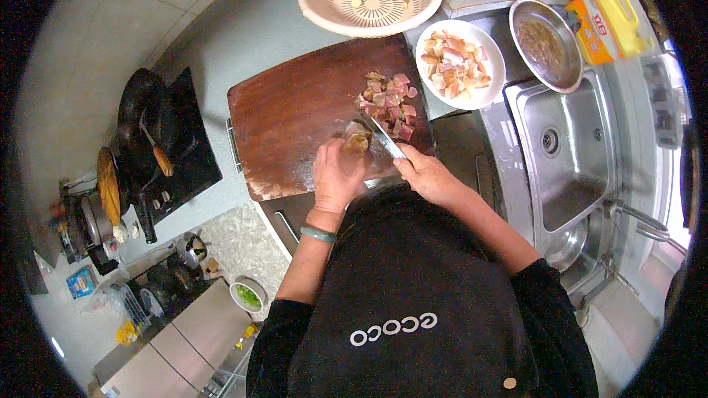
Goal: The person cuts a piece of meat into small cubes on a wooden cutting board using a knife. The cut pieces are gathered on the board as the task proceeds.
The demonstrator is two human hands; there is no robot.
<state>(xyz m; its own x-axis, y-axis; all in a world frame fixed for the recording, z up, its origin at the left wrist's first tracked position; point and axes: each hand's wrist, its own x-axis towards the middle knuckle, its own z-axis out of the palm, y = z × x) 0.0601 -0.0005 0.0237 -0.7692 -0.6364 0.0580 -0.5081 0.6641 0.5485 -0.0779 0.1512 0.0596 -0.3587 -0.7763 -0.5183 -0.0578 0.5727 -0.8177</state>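
Observation:
My right hand [426,172] grips a kitchen knife [385,136], its blade pointing away from me and to the left over a wooden cutting board [293,116]. Just left of the blade, my left hand [338,168] presses a piece of meat [357,138] against the board with bent fingers. Beyond and right of the knife lies a loose heap of cut meat chunks [390,99], pink with brownish edges. A white bowl [496,85] of paler cut meat pieces [453,63] stands past the board's far right corner.
Behind the board sits a beige plastic colander [321,16] holding a few small pieces. At right are a metal bowl [569,80], a yellow jug [619,27] and a steel sink [575,160]. A black wok [138,105] rests on the stove at left.

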